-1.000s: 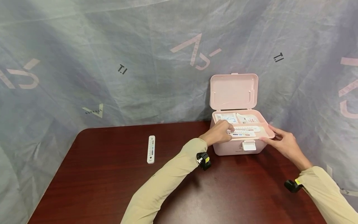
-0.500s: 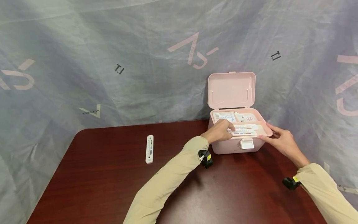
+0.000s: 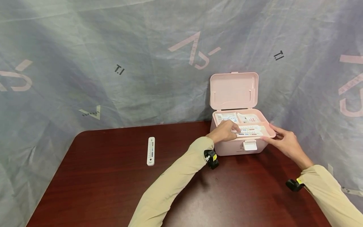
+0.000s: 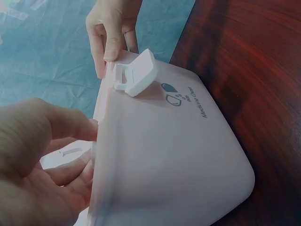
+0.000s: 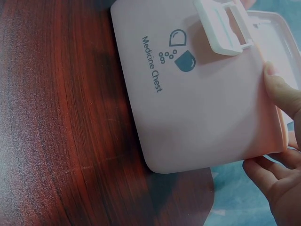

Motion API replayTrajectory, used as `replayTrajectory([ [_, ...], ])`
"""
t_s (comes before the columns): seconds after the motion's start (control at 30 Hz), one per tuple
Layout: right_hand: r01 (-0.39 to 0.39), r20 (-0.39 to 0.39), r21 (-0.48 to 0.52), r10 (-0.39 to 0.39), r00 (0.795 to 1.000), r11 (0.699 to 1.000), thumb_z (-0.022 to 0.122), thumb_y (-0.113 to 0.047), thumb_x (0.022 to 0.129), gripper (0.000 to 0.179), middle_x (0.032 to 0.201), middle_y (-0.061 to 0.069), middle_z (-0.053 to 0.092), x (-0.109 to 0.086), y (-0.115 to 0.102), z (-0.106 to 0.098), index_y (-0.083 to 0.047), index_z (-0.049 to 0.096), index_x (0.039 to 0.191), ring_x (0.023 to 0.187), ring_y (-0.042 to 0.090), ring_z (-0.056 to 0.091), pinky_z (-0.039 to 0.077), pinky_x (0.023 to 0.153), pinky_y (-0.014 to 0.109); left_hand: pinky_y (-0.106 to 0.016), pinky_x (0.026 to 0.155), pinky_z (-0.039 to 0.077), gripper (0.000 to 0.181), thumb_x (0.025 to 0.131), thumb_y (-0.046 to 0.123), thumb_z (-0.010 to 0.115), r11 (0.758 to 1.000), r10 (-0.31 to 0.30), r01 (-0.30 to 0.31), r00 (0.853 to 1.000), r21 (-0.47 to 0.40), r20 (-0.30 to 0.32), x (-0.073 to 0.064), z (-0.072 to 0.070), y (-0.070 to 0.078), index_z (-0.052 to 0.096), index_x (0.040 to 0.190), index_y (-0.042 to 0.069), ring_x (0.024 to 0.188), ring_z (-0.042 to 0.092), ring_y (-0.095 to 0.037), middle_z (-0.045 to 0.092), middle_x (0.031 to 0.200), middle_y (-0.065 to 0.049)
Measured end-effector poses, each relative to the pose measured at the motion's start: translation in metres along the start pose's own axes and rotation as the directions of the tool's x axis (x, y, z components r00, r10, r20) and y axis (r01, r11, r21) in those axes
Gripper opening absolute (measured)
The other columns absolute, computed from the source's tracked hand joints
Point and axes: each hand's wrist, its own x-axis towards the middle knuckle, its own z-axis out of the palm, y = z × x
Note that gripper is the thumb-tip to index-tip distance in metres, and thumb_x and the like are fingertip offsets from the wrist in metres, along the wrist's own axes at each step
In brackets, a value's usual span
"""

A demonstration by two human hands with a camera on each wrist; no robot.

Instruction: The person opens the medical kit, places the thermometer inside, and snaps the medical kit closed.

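Count: 1 medicine chest, 1 latch, 3 visible thermometers, 2 visible packets, 1 left hand, 1 right hand, 2 beige sleeves, 2 wrist cameras, 1 wooden table.

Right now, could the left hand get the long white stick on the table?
Probably yes: nothing shows on the table between the left hand and the long white stick. It would first have to come out of the pink box.

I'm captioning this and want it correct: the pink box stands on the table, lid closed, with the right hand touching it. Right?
Not quite: the lid is open, as the head view shows. The pink box does stand on the table, with the right hand touching it.
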Motion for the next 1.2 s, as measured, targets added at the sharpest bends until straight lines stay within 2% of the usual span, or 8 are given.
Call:
replayTrajectory([
  [0.27, -0.012, -0.012, -0.018, 0.012, 1.0, 1.0, 0.079, -0.029, 0.077, 0.077, 0.13, 0.029, 0.049, -0.001, -0.0013, 0.0015, -0.001, 0.043, 0.14, 0.089, -0.017, 0.05, 0.042, 0.065, 0.004, -0.012, 0.07, 0.037, 0.025, 0.077, 0.002, 0.063, 1.0, 0.025, -0.025, 1.0, 0.01, -0.006, 0.0009, 0.0025, -0.0022, 0.076, 0.096, 0.014, 0.089, 0.051, -0.004, 0.069, 0.105, 0.005],
  [0.53, -0.008, -0.005, -0.02, 0.008, 1.0, 1.0, 0.079, -0.029, 0.077, 0.078, 0.128, 0.03, 0.05, -0.0002, -0.0018, 0.0027, 0.0, 0.043, 0.139, 0.089, -0.015, 0.051, 0.042, 0.064, 0.005, -0.013, 0.061, 0.034, 0.025, 0.077, 0.001, 0.064, 1.0, 0.026, -0.026, 0.999, 0.007, -0.021, 0.0022, 0.0036, -0.0017, 0.076, 0.094, 0.014, 0.081, 0.047, -0.007, 0.069, 0.1, 0.007],
  [0.73, -0.007, -0.01, -0.014, 0.007, 1.0, 1.0, 0.079, -0.028, 0.077, 0.077, 0.128, 0.03, 0.049, 0.0008, -0.0017, 0.0031, 0.0, 0.043, 0.139, 0.087, -0.015, 0.051, 0.042, 0.064, 0.005, -0.012, 0.066, 0.034, 0.02, 0.081, 0.004, 0.065, 1.0, 0.013, -0.013, 1.0, 0.008, -0.025, 0.0015, 0.0027, -0.0009, 0.076, 0.094, 0.013, 0.083, 0.047, -0.005, 0.07, 0.102, 0.007],
  [0.93, 0.002, -0.016, -0.019, -0.003, 1.0, 1.0, 0.079, -0.029, 0.076, 0.077, 0.128, 0.03, 0.05, -0.0008, -0.0001, 0.002, -0.001, 0.044, 0.139, 0.087, -0.017, 0.05, 0.042, 0.064, 0.005, -0.011, 0.076, 0.035, 0.013, 0.084, 0.01, 0.068, 1.0, 0.003, -0.002, 1.0, 0.022, -0.03, 0.0023, 0.0065, -0.0005, 0.076, 0.093, 0.014, 0.093, 0.053, -0.003, 0.07, 0.1, 0.008],
  [1.07, 0.005, -0.017, -0.007, -0.005, 1.0, 1.0, 0.079, -0.028, 0.077, 0.077, 0.128, 0.031, 0.049, -0.0024, 0.0005, 0.0006, -0.001, 0.043, 0.139, 0.087, -0.017, 0.051, 0.043, 0.063, 0.006, -0.012, 0.079, 0.037, 0.011, 0.083, 0.011, 0.071, 1.0, 0.007, -0.006, 0.999, 0.027, -0.042, 0.0037, 0.0086, -0.0001, 0.076, 0.091, 0.015, 0.097, 0.057, -0.003, 0.07, 0.099, 0.009],
  [1.2, 0.005, -0.011, -0.011, -0.005, 1.0, 1.0, 0.079, -0.029, 0.077, 0.077, 0.129, 0.031, 0.049, -0.0025, 0.0001, 0.0006, -0.001, 0.043, 0.139, 0.087, -0.018, 0.05, 0.043, 0.064, 0.005, -0.012, 0.08, 0.038, 0.01, 0.08, 0.009, 0.073, 0.999, 0.015, -0.013, 0.998, 0.046, -0.053, 0.0043, 0.009, -0.001, 0.077, 0.087, 0.015, 0.094, 0.06, -0.003, 0.071, 0.097, 0.008],
])
